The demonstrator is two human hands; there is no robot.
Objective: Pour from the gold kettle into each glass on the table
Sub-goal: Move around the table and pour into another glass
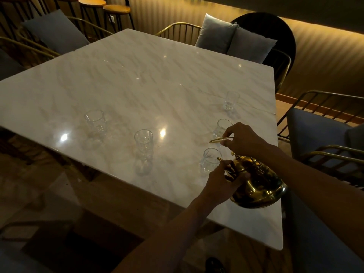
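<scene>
Marble, white with grey veining and polished enough to throw back spots of lamplight, formed the square surface (137, 75) on which five clear glasses stood. Near its right front edge a round-bellied gold kettle (260, 186) of shiny metal was tipped, its curved spout (220, 159) reaching to the rim of the nearest glass (209, 160), a short tumbler with a cut pattern. The left hand (222, 180) had its fingers curled round the spout's neck, touching the kettle's shoulder. The right hand (244, 140) pinched a thin, curved gold handle (220, 139) above the kettle body, thumb and fingers closed on the strip of metal. Just behind that hand stood a second glass (221, 128), partly hidden by the fingers. A third, smaller glass (231, 100) stood farther back, near the right edge. Toward the middle of the front stood a tall faceted glass (143, 142), and to its left a wider, ribbed glass (95, 121); both were well apart from the kettle. Whether any glass held liquid could not be told in the dim light. Around the surface stood wire-framed gold chairs (325, 154) with grey cushions (234, 38), soft and square, and in the far left corner a row of round wooden stools (116, 9) on thin dark legs
</scene>
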